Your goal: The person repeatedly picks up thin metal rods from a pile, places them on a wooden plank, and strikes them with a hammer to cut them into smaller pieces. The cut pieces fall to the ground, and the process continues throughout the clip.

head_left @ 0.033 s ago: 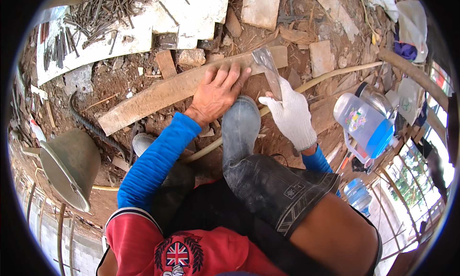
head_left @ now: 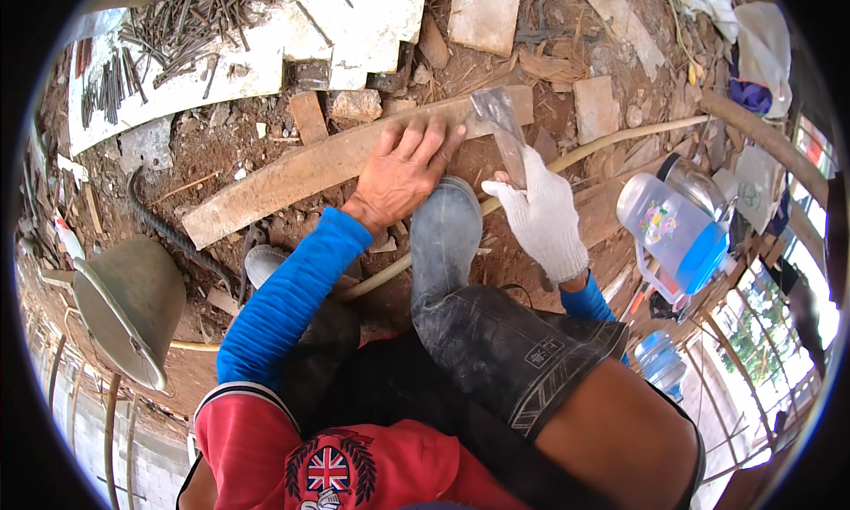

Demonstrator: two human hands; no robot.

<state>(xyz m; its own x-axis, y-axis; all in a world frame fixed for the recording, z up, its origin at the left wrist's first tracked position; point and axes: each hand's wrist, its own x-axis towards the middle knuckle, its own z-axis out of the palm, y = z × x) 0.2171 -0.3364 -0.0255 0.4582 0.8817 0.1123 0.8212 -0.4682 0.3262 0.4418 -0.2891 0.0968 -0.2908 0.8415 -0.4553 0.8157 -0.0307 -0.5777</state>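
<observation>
A long wooden plank (head_left: 266, 188) lies slantwise on the ground in front of my boots. My bare left hand (head_left: 401, 171) rests on its face, fingers stretched across the wood and pressing it down. In a white knit glove, my right hand (head_left: 547, 216) is closed around a broad-bladed chopping knife (head_left: 498, 116). The blade points away from me and overlaps the plank near its right end; whether it touches the wood I cannot tell. Beside my left hand, the grey toe of a rubber boot (head_left: 447, 222) comes close to the plank's near edge.
A bucket (head_left: 133, 302) lies tipped at the left. Many metal rods sit on a white board (head_left: 372, 23) at the far left. To the right are a clear jug with a blue lid (head_left: 668, 227) and a curved pole (head_left: 637, 131). Wood scraps and rubble litter the ground.
The knife and my gloved right hand have shifted very slightly to the right. My left hand and the plank look almost unmoved.
</observation>
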